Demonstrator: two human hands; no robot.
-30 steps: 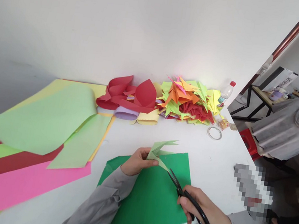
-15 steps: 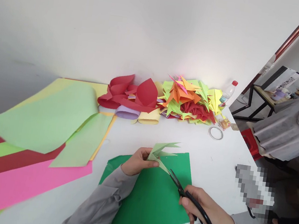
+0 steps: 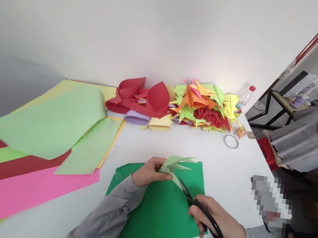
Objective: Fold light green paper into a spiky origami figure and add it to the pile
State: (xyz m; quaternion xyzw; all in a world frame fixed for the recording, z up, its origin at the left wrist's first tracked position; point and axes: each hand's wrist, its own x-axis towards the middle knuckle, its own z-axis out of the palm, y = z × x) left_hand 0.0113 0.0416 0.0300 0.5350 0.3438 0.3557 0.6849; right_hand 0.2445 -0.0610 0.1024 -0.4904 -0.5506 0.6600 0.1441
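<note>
Green sheet: it lay on the near part of the tabletop point(image 3: 143, 144), under both hands point(image 3: 162, 218).
Folded pale green paper: this piece point(image 3: 174, 164) was held above the far part of the green sheet, its tips fanned rightward.
Left hand: the fingers of the left hand point(image 3: 149, 171) pinched the folded pale green paper at its gathered end.
Right hand: the fingers of the right hand point(image 3: 219, 218) gripped the scissors point(image 3: 189, 200) by the handles, above the green sheet's right side.
Blades: slightly parted, beside the lowest tip; contact could not be told.
Done: folds and several sharp tips were already formed; a pile of folded paper point(image 3: 203, 101) stood beyond the green sheet.
Left over: the lowest tip did not look cut off, by judgement; large flat sheets point(image 3: 48, 123), left of the green sheet, looked unfolded into points.
</note>
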